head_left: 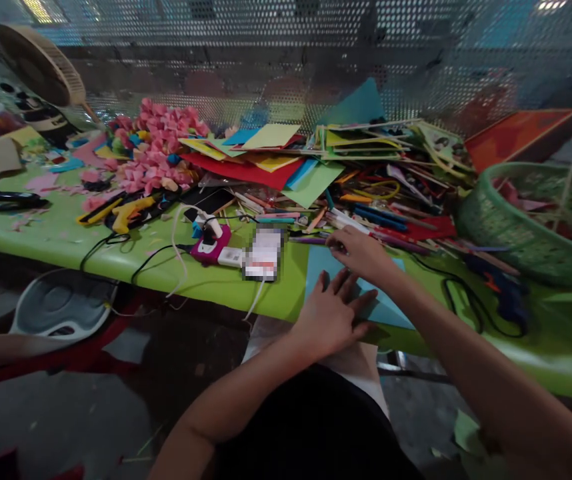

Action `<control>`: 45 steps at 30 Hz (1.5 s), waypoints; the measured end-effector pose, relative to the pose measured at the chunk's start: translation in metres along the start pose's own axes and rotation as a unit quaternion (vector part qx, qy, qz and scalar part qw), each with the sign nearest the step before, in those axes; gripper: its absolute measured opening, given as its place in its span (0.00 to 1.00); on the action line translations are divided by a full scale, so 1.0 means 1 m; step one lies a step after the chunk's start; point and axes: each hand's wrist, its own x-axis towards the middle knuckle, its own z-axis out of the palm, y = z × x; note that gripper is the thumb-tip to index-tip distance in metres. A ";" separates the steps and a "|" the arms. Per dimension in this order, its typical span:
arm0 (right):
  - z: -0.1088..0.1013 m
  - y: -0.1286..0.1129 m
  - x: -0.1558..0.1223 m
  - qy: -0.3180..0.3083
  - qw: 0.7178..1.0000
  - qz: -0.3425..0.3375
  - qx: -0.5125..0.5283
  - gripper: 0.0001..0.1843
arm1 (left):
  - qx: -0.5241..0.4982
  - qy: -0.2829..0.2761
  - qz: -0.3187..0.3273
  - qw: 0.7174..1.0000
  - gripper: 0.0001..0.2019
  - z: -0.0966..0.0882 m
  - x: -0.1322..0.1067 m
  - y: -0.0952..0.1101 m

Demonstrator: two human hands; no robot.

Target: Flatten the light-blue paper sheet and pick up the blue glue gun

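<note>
A sheet of light blue paper [391, 308] lies on the green-covered table, close to its front edge. My left hand [330, 313] rests flat over the paper's near part, its fingers spread. Just beyond it, my right hand [359, 252] is over the far part of the sheet with its fingers curled together as in a pinch. Whatever may be between those fingertips is too small or hidden to make out. Pens and pencils [381, 217] lie scattered just past the right hand. To the left of the sheet is a phone [265, 252], blurred out, with a white cable.
A magenta power adapter [211, 247] with plugs sits left of the phone. Farther left are a yellow glue gun [133, 212] and pink folded paper pieces [159, 147]. Coloured sheets [266, 163] are piled behind. Rightward stand a blue glue gun [503, 293] and a green basket [511, 233].
</note>
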 end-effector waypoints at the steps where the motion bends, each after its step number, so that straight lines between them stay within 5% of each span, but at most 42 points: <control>1: -0.001 0.001 0.001 0.000 1.000 0.006 0.004 0.13 | -0.005 0.001 0.001 1.000 0.30 0.000 0.000 -0.001; 7: -0.013 0.016 0.023 0.024 0.995 0.058 0.075 0.07 | -0.031 -0.003 0.009 0.999 0.31 0.001 -0.001 -0.004; 15: -0.037 0.038 0.046 0.114 0.970 0.102 0.188 0.18 | -0.066 0.004 0.016 0.998 0.31 0.004 -0.004 -0.009; 21: -0.093 0.059 -0.003 0.252 0.927 0.138 0.241 0.14 | -0.087 0.000 0.015 0.996 0.30 0.005 -0.004 -0.013; 27: -0.134 0.096 -0.075 0.321 0.911 0.215 0.147 0.16 | -0.088 0.003 0.020 0.996 0.28 0.005 -0.003 -0.016; 35: -0.142 0.113 -0.132 0.317 0.896 0.291 0.105 0.17 | -0.057 0.023 0.025 0.998 0.26 0.007 -0.001 -0.019; 45: -0.133 0.119 -0.132 0.256 0.925 0.275 0.056 0.18 | -0.051 0.033 0.026 0.998 0.22 0.006 0.001 -0.020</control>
